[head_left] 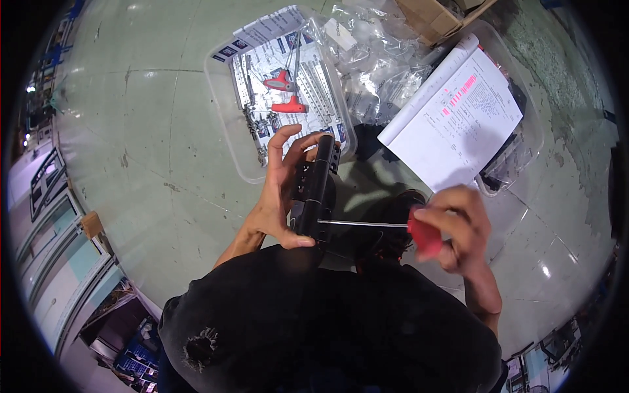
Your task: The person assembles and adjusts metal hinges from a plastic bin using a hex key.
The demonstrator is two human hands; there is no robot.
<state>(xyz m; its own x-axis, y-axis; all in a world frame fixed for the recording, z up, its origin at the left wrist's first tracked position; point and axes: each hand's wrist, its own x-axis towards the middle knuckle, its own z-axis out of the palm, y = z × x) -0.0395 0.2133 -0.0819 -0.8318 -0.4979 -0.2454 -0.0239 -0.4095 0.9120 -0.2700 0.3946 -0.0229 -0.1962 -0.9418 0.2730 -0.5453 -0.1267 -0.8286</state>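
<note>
Your left hand (278,196) is wrapped closed around a black metal part (313,190), an upright, elongated block with holes along its side; the thumb presses its lower end and the fingers curl over its top. All positions below are given relative to this black metal part.

Your right hand (458,229), to the right of it, is closed on the red handle (424,234) of a hex driver. The driver's steel shaft (363,224) runs level to the left, and its tip meets the lower side of the part.

Just above the part sits a clear plastic tray (229,124) on the floor (144,150). The tray holds printed sheets, metal strips and two red-handled T-keys (285,92).

Above and to the right of the part lies a heap of clear plastic bags (373,59), with a cardboard box (436,19) beyond them. To the upper right, an open booklet (458,124) with pink-marked text rests across a second clear tray (531,141).

Below the part, your black shirt (327,321) fills the lower view.
</note>
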